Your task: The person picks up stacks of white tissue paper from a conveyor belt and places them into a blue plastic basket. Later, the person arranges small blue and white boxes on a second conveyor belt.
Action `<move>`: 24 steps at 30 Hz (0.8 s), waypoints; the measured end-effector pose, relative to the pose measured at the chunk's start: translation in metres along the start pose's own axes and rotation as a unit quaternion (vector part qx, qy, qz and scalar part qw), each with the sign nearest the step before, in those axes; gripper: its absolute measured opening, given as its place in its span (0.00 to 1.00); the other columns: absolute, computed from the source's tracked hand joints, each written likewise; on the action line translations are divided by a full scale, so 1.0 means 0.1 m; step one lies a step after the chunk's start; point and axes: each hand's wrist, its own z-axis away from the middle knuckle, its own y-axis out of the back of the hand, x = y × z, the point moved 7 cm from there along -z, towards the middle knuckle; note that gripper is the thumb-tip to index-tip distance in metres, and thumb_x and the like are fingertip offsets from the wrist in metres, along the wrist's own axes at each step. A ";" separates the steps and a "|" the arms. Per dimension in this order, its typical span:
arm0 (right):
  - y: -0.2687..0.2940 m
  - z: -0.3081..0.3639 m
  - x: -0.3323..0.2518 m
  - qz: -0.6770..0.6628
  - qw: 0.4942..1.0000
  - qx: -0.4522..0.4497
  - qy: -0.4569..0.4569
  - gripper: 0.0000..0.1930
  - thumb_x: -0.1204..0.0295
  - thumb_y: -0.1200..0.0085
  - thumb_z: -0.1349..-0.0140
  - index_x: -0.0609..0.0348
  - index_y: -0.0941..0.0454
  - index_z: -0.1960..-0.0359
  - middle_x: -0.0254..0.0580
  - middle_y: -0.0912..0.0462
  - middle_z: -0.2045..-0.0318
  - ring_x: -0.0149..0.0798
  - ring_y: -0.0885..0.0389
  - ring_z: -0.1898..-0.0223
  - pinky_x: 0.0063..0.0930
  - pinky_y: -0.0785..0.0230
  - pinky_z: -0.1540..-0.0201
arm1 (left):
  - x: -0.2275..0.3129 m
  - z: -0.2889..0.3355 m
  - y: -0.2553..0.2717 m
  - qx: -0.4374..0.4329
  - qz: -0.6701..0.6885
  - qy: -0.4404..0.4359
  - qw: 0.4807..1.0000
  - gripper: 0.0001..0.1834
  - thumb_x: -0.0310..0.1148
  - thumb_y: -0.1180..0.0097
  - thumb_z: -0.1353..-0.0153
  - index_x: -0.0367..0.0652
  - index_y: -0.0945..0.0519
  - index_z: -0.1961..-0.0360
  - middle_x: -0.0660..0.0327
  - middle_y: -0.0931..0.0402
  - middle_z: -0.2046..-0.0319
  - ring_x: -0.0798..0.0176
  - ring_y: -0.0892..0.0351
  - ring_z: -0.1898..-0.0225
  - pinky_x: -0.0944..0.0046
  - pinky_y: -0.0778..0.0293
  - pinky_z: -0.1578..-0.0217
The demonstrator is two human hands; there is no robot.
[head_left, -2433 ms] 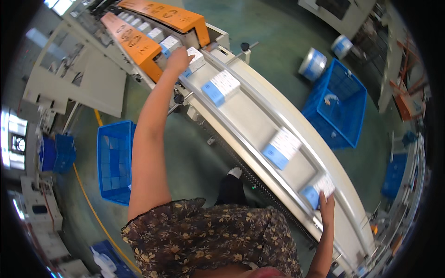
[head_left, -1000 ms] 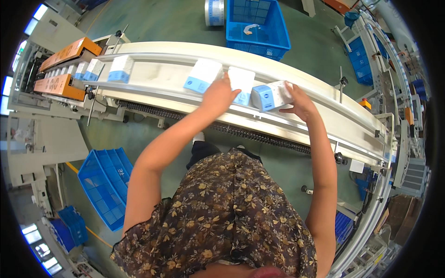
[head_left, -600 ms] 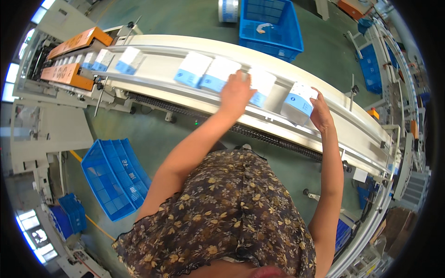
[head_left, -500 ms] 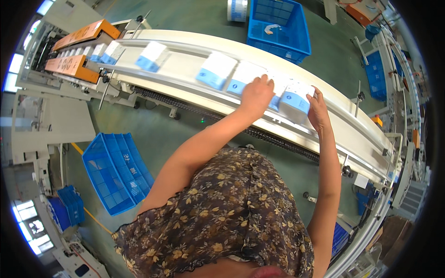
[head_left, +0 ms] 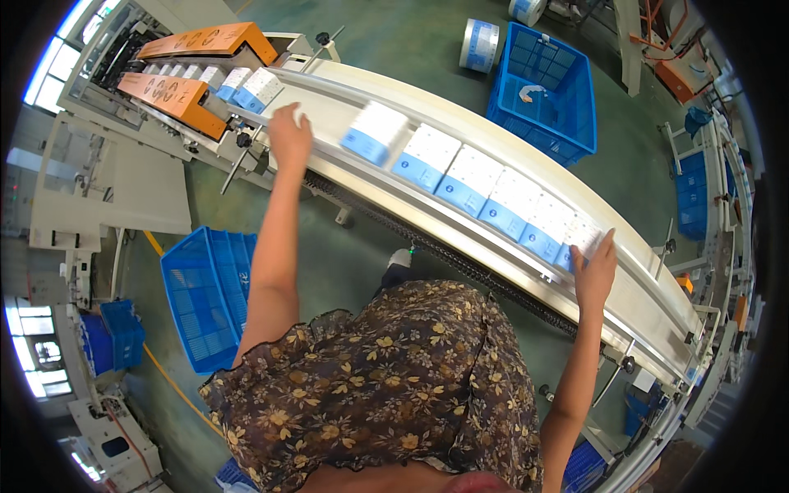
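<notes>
A row of square white-and-blue packs (head_left: 467,178) stands closely side by side on the conveyor belt (head_left: 333,117). At the row's right end, my right hand (head_left: 597,267) grips the last pack (head_left: 579,238), thumb on the near side and fingers at the far corner. Toward the row's left end, a blurred pack (head_left: 376,131) stands slightly apart from the others. Well to the left, my left hand (head_left: 290,135) reaches over the near rail, its fingers apart and holding nothing. Close beyond it, another pack (head_left: 258,90) sits at the outlet of the orange-covered machine.
Orange guards (head_left: 171,94) flank the infeed at the left. A blue crate (head_left: 542,90) and a printed film roll (head_left: 479,45) are on the floor beyond the belt. Another blue crate (head_left: 205,300) stands to my left. Metal rails edge the belt.
My left hand has left the packs and swung left toward the machine outlet. My right hand has moved right with the end pack, which was tilted before. The packs now form a tighter row.
</notes>
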 end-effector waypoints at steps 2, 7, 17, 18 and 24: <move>0.14 -0.09 -0.18 -0.073 0.993 0.060 0.076 0.32 0.63 0.41 0.37 0.66 0.37 0.35 0.60 0.26 0.45 0.57 0.28 0.43 0.45 0.37 0.39 | -0.14 -0.23 0.03 0.029 -0.074 -0.015 0.997 0.22 0.32 0.39 0.44 0.32 0.24 0.49 0.44 0.24 0.53 0.41 0.27 0.50 0.48 0.32 0.47; -0.23 0.02 -0.70 -0.033 0.995 -0.012 0.092 0.30 0.57 0.38 0.41 0.63 0.26 0.42 0.55 0.25 0.52 0.54 0.27 0.50 0.41 0.30 0.49 | -0.34 -0.73 -0.11 0.021 -0.159 -0.041 0.986 0.31 0.48 0.39 0.40 0.28 0.26 0.49 0.39 0.24 0.54 0.37 0.26 0.50 0.46 0.31 0.47; -0.35 0.08 0.03 -0.294 0.943 -0.148 -0.055 0.45 0.54 0.38 0.41 0.68 0.48 0.32 0.67 0.27 0.45 0.59 0.23 0.44 0.42 0.31 0.43 | 1.32 0.39 -0.84 -0.449 0.168 -0.003 0.877 0.37 0.54 0.39 0.40 0.31 0.27 0.42 0.50 0.18 0.71 0.59 0.18 0.73 0.61 0.23 0.69; -0.30 0.04 -0.04 -0.310 0.940 -0.139 -0.039 0.42 0.53 0.38 0.41 0.68 0.43 0.34 0.64 0.27 0.43 0.57 0.26 0.41 0.41 0.34 0.40 | 1.50 0.49 -0.91 -0.462 0.186 0.013 0.867 0.38 0.54 0.39 0.40 0.33 0.28 0.41 0.50 0.18 0.70 0.60 0.17 0.73 0.62 0.22 0.70; -0.48 -0.10 0.17 -0.327 0.929 -0.160 -0.066 0.41 0.47 0.40 0.42 0.70 0.36 0.39 0.66 0.24 0.47 0.58 0.24 0.44 0.40 0.33 0.41 | 2.62 0.91 -1.16 -0.427 0.254 -0.209 0.842 0.36 0.54 0.36 0.43 0.33 0.24 0.45 0.47 0.17 0.59 0.51 0.16 0.58 0.57 0.22 0.56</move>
